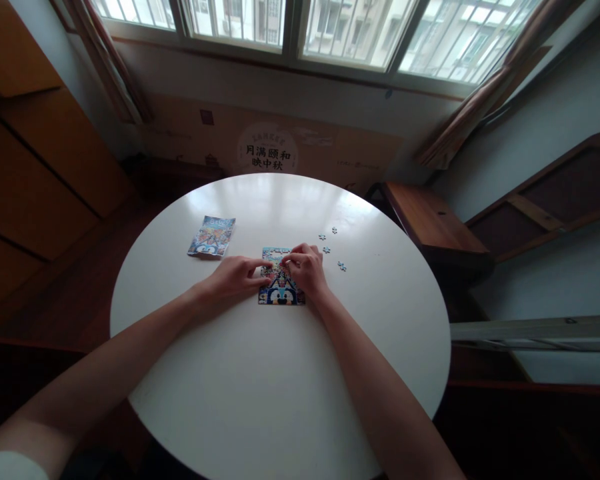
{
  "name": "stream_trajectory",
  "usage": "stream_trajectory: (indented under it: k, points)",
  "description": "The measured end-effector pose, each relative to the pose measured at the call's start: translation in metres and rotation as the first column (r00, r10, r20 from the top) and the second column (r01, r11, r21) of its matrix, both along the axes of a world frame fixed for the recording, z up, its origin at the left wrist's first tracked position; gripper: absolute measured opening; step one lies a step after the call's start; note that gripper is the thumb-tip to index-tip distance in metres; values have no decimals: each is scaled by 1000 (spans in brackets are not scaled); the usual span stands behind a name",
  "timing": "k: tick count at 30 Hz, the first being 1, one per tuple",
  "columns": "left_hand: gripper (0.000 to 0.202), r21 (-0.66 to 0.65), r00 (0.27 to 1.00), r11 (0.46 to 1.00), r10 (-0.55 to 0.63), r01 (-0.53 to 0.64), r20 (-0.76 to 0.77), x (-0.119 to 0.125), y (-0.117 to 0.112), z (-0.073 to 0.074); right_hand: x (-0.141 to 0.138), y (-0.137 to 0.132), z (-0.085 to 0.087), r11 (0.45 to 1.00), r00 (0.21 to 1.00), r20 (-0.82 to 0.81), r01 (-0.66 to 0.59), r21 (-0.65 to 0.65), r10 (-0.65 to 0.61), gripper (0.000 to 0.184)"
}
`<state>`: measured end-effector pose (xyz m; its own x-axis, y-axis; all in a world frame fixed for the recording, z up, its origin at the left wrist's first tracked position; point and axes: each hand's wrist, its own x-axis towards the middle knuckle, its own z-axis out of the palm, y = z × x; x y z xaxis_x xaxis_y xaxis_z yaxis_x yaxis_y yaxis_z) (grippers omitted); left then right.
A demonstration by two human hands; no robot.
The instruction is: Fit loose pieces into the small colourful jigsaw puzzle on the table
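A small colourful jigsaw puzzle [281, 291] lies flat near the middle of the round white table [280, 387]. My left hand [234, 276] rests at the puzzle's left edge, fingers curled and tips pressing on it. My right hand [307, 268] sits on the puzzle's upper right part, fingers bent in a pinch over a spot there; whether a piece is under them is hidden. Several loose blue puzzle pieces [341, 266] lie on the table just right of my right hand.
A printed picture card or packet [212, 236] lies on the table to the left. A wooden bench [433, 223] stands beyond the table at right, wooden cabinets [35, 147] at left, and a window [325, 30] with curtains is ahead.
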<state>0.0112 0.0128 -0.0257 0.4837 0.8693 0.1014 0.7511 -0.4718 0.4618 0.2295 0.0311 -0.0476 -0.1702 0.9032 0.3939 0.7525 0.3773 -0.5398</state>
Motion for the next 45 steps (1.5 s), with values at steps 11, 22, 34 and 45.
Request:
stream_trajectory:
  k: [11, 22, 34, 45]
  points:
    - [73, -56, 974, 998, -35, 23, -225, 16, 7, 21, 2, 0, 10, 992, 987, -130, 80, -94, -92, 30]
    - [52, 128, 995, 991, -12, 25, -102, 8, 6, -5, 5, -14, 8, 976, 986, 29, 167, -140, -164, 30]
    - [50, 122, 971, 980, -131, 157, -202, 4, 3, 2, 4, -19, 16, 977, 975, 210, 111, -183, -72, 28]
    - [47, 79, 985, 989, -110, 121, -136, 4, 3, 3, 4, -19, 15, 979, 976, 208, 97, -178, -58, 28]
